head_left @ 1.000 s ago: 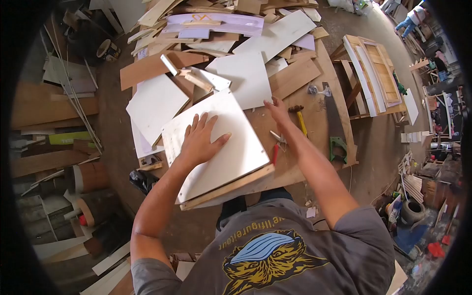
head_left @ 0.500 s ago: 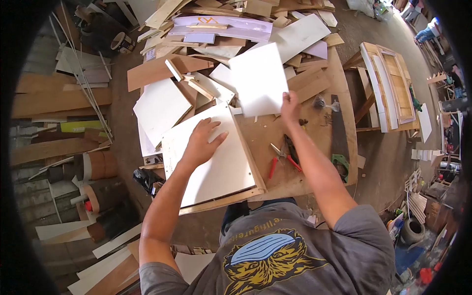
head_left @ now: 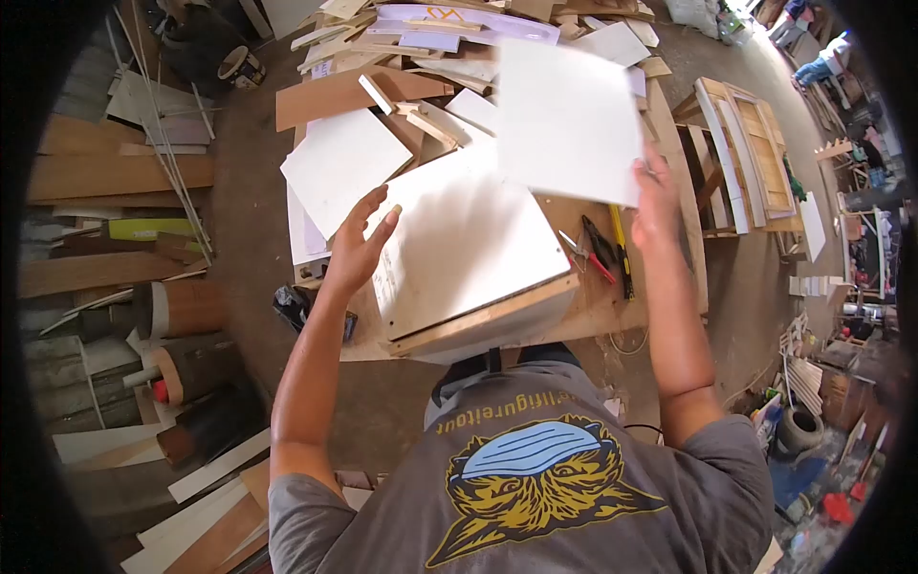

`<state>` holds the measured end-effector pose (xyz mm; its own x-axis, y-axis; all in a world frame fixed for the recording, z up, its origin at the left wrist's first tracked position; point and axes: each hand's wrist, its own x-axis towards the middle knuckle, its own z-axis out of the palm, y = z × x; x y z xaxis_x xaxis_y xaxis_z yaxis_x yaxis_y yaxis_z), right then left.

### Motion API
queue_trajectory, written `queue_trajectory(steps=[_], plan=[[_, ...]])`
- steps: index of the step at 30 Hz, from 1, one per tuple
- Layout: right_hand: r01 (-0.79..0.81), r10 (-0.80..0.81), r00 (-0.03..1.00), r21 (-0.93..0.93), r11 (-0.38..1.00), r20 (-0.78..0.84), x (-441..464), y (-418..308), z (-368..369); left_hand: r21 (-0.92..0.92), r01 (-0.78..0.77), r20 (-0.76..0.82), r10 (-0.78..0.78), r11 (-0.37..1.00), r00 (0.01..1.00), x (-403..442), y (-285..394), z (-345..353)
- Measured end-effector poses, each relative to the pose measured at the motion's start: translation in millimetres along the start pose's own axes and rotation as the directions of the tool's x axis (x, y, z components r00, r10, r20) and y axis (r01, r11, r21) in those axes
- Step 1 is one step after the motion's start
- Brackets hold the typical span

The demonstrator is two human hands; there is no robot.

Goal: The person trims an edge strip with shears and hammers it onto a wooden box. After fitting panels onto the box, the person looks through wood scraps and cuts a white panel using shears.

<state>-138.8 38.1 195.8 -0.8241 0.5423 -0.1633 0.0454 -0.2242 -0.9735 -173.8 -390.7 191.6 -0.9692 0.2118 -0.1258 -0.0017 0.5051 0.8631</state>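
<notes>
A white panel (head_left: 569, 120) is held up at its right edge by my right hand (head_left: 654, 206), tilted above the workbench. Below it sits a white-topped wooden box (head_left: 469, 258) at the bench's front edge. My left hand (head_left: 361, 244) is at the box's left edge, fingers apart, with nothing in it. Red-handled pliers (head_left: 595, 258) and black-handled pliers lie right of the box, beside a yellow-handled hammer (head_left: 620, 239) partly hidden by my right arm.
Wood offcuts (head_left: 421, 53) are heaped at the back of the workbench (head_left: 612, 316). Another white board (head_left: 346, 163) lies left of the box. A wooden frame (head_left: 751, 158) stands on the right. A person (head_left: 824, 65) is in the far right background.
My right hand has taken hold of the white panel, lifted it from the bench and brought it right and nearer. My left hand has moved off the middle of the box top to its left edge.
</notes>
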Motion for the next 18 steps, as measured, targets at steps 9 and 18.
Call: queue_trajectory(steps=[9,18], plan=[[0.317,-0.112,0.947,-0.822,0.472,0.301,-131.0,35.8,44.5,0.303,-0.217,0.136,0.184,0.928,0.974,-99.7,-58.5,14.5],[0.473,-0.058,0.880,-0.881,0.024,0.471,-155.9,36.7,80.1,0.250,-0.210,0.124,0.184,0.945,0.975,-103.0,-54.7,9.0]])
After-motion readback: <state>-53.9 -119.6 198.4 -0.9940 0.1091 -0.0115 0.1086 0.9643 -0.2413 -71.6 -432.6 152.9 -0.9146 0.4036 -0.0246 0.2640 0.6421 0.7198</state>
